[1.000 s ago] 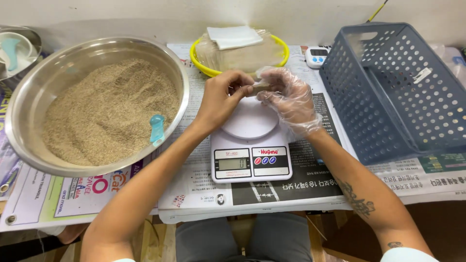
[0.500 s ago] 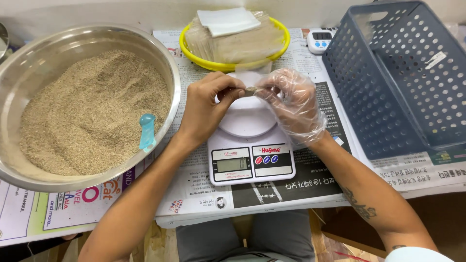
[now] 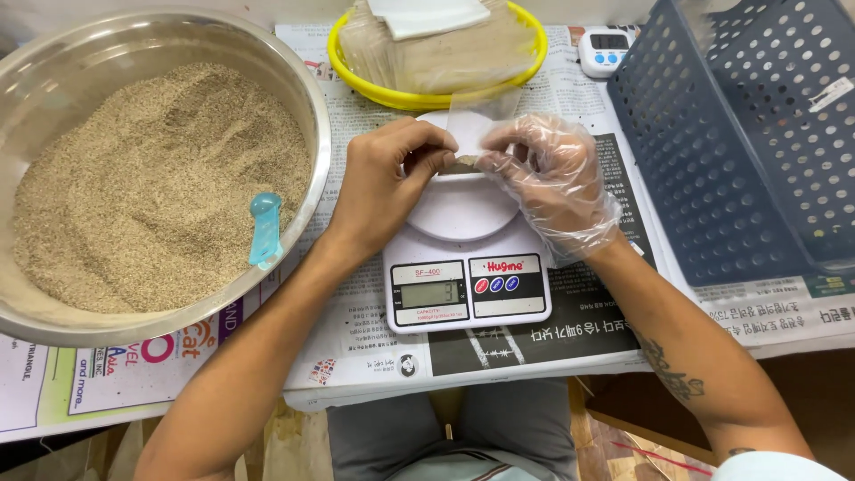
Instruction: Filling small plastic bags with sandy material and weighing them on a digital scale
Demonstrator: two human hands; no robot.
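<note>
While both hands hover over the white kitchen scale (image 3: 466, 267), they're pinching the same thing: a small clear plastic bag (image 3: 476, 125) with a bit of brownish grainy stuff at its bottom. The bare left hand (image 3: 385, 183) grips the bag's lower edge between thumb and fingers, and the right hand (image 3: 550, 178), in a thin see-through glove, pinches it from the other side. So both are closed on the bag, which sits right above the scale's round platform; I can't tell if it's actually touching the platform.

Off to the left there's a big steel bowl (image 3: 53, 67) full of tan grain, with a little blue scoop (image 3: 264, 229) lying against the inner wall near the rim closest to the scale. Behind the scale sits a yellow tray (image 3: 419, 96) stacked with filled clear bags and a white sheet on top. A small white timer (image 3: 603, 51) is just right of that, and a grey-blue perforated basket (image 3: 739, 142) takes up the right side. Everything rests on spread-out newspaper (image 3: 570, 338).
</note>
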